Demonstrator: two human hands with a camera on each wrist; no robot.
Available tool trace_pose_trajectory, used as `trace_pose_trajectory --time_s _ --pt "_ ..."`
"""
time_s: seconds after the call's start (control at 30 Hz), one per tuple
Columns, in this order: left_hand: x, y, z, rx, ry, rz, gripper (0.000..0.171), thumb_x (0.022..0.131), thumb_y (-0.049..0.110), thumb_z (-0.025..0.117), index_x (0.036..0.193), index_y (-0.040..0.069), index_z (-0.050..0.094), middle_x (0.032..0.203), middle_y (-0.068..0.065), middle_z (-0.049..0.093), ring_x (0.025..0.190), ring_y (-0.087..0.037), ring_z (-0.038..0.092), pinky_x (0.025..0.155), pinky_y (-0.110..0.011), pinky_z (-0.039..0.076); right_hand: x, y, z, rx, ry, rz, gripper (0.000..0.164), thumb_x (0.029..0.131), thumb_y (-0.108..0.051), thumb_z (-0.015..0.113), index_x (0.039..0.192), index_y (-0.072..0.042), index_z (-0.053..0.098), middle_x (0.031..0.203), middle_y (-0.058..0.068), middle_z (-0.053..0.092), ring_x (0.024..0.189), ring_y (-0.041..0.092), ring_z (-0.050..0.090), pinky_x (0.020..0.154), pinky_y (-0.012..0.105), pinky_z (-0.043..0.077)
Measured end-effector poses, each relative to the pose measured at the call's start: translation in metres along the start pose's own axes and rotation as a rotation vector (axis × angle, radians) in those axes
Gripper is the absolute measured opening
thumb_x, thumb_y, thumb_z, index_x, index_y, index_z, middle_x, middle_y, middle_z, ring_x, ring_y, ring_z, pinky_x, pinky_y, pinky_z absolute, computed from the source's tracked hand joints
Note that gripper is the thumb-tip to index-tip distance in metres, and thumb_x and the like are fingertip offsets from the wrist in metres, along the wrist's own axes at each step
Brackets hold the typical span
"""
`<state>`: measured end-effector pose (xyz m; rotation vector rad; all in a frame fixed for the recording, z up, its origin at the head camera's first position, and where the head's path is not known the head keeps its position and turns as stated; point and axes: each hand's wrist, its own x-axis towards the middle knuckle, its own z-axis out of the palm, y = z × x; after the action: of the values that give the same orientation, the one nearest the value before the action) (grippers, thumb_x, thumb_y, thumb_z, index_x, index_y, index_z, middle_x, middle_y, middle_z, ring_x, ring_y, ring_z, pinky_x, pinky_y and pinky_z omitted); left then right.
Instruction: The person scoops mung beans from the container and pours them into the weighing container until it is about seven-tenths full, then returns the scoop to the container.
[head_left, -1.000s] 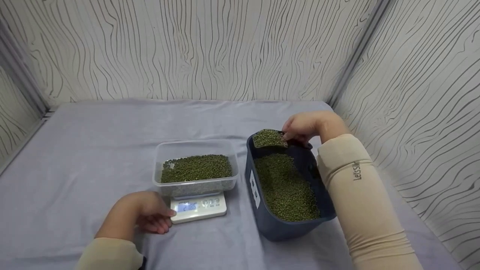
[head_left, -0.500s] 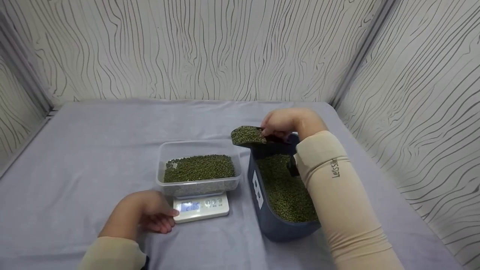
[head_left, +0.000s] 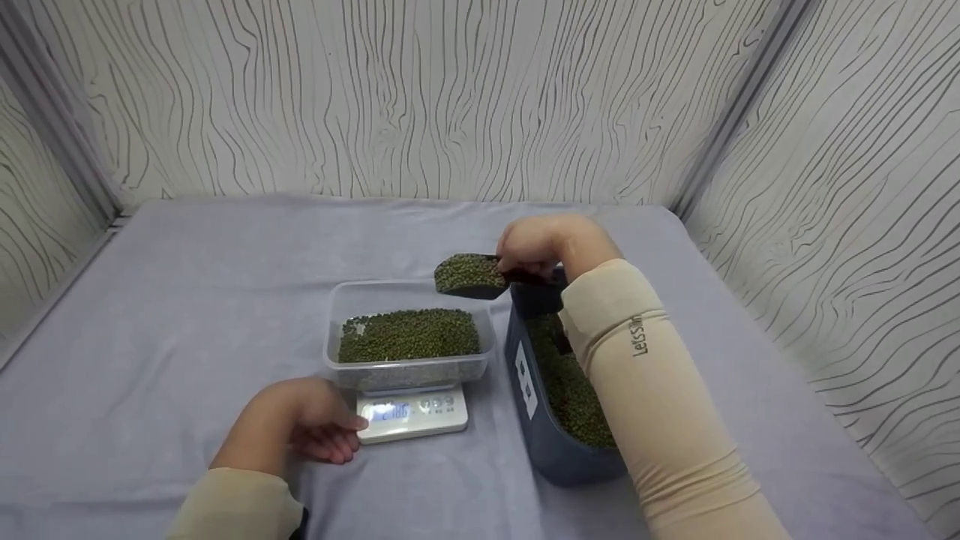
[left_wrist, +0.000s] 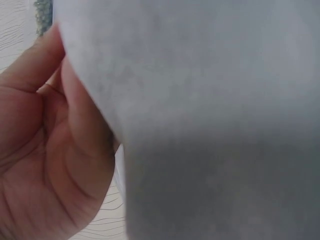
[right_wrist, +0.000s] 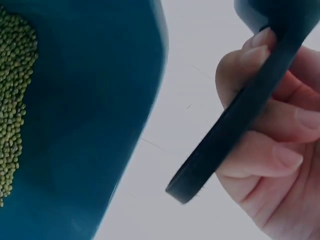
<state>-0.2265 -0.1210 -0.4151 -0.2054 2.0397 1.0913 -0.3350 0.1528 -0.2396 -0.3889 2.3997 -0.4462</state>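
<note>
My right hand (head_left: 529, 244) grips the handle of a dark scoop (right_wrist: 235, 120), with fingers curled round it in the right wrist view. Mung beans (head_left: 470, 271) heap in the scoop bowl, held roughly level above the back right corner of a clear plastic container (head_left: 409, 366). More mung beans cover much of that container's floor. It stands on a white digital kitchen scale (head_left: 431, 426), whose lit display seems to read 218.6. At the scale's front left corner my left hand (head_left: 319, 420) pinches the edge, thumb uppermost. Pale grey blur fills most of the left wrist view.
A deep blue bin (head_left: 555, 450) of mung beans stands right of the scale, partly hidden under my right forearm. A light purple cloth (head_left: 210, 300) covers the table. Patterned panels (head_left: 420, 97) rise behind and at the sides.
My right hand has lifted the filled scoop out of the blue bin and carried it left to the clear container. My left hand stays at the scale, and its reading looks unchanged.
</note>
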Motion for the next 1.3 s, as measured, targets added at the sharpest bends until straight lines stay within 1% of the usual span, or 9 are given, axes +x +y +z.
trace_pose_trajectory --time_s 0.13,0.23,0.33,0.57,0.73,0.87,0.97,1.13,1.3 --pt "0.0 0.0 0.0 0.005 -0.001 -0.001 0.026 0.086 0.023 0.063 0.077 -0.001 0.069 0.071 -0.009 0.068 0.054 -0.011 0.062 0.056 -0.023 0.054 0.004 -0.006 0.004 -0.085 0.02 0.015 0.036 0.09 -0.014 0.046 0.056 -0.015 0.035 0.049 -0.004 0.031 0.041 0.008 0.028 0.04 0.02 0.027" --pt "0.0 0.0 0.0 0.015 0.0 0.001 0.027 0.086 0.023 0.063 0.077 -0.001 0.069 0.07 -0.009 0.068 0.055 -0.011 0.062 0.057 -0.023 0.054 0.007 -0.011 0.008 -0.118 0.043 0.045 0.036 0.088 -0.012 0.047 0.054 -0.015 0.036 0.048 -0.004 0.031 0.04 0.009 0.028 0.039 0.021 0.027" --pt "-0.001 0.0 0.0 0.015 -0.004 0.0 0.027 0.086 0.024 0.063 0.077 -0.001 0.069 0.07 -0.008 0.068 0.055 -0.01 0.062 0.057 -0.023 0.054 0.01 -0.017 0.011 -0.161 0.066 0.051 0.034 0.086 -0.011 0.048 0.054 -0.014 0.038 0.049 -0.004 0.033 0.04 0.009 0.029 0.038 0.021 0.026" --pt "-0.001 0.001 0.0 -0.001 -0.015 0.003 0.027 0.086 0.023 0.062 0.077 -0.001 0.068 0.069 -0.007 0.067 0.055 -0.01 0.062 0.058 -0.023 0.054 0.011 -0.028 0.015 -0.404 0.15 -0.008 0.028 0.081 -0.007 0.048 0.055 -0.013 0.042 0.059 0.002 0.04 0.052 0.016 0.036 0.047 0.025 0.03" --pt "0.0 0.001 0.0 0.008 -0.018 0.001 0.026 0.087 0.022 0.062 0.077 -0.001 0.068 0.068 -0.007 0.067 0.055 -0.01 0.062 0.058 -0.024 0.054 0.009 -0.04 0.018 -0.464 0.206 0.01 0.025 0.082 -0.012 0.053 0.058 -0.013 0.045 0.065 0.003 0.047 0.06 0.018 0.042 0.053 0.027 0.035" --pt "0.0 0.001 -0.001 0.013 -0.021 0.007 0.027 0.087 0.023 0.062 0.077 -0.001 0.068 0.069 -0.007 0.067 0.055 -0.01 0.062 0.058 -0.024 0.054 0.005 -0.052 0.022 -0.519 0.26 0.03 0.024 0.084 -0.018 0.056 0.062 -0.013 0.048 0.069 0.003 0.049 0.064 0.019 0.043 0.057 0.03 0.037" --pt "0.0 0.0 -0.001 0.006 -0.018 0.01 0.027 0.087 0.022 0.062 0.077 -0.001 0.068 0.068 -0.007 0.067 0.055 -0.01 0.062 0.057 -0.024 0.054 0.003 -0.06 0.027 -0.567 0.312 0.04 0.018 0.086 -0.018 0.056 0.069 -0.012 0.053 0.072 0.003 0.053 0.064 0.02 0.044 0.058 0.032 0.039" --pt "0.0 0.0 -0.001 0.0 -0.006 0.002 0.026 0.087 0.021 0.062 0.077 -0.002 0.069 0.069 -0.008 0.067 0.055 -0.011 0.062 0.057 -0.024 0.054 0.0 -0.071 0.034 -0.644 0.403 0.059 0.01 0.087 -0.017 0.054 0.081 -0.013 0.061 0.077 0.002 0.058 0.066 0.019 0.047 0.055 0.034 0.042" --pt "-0.005 0.002 -0.001 0.01 0.003 0.001 0.026 0.086 0.022 0.063 0.077 -0.002 0.069 0.07 -0.008 0.068 0.056 -0.011 0.063 0.057 -0.023 0.054 -0.001 -0.078 0.04 -0.716 0.463 0.075 0.01 0.086 -0.016 0.053 0.082 -0.015 0.062 0.079 0.001 0.06 0.07 0.018 0.052 0.059 0.036 0.049"
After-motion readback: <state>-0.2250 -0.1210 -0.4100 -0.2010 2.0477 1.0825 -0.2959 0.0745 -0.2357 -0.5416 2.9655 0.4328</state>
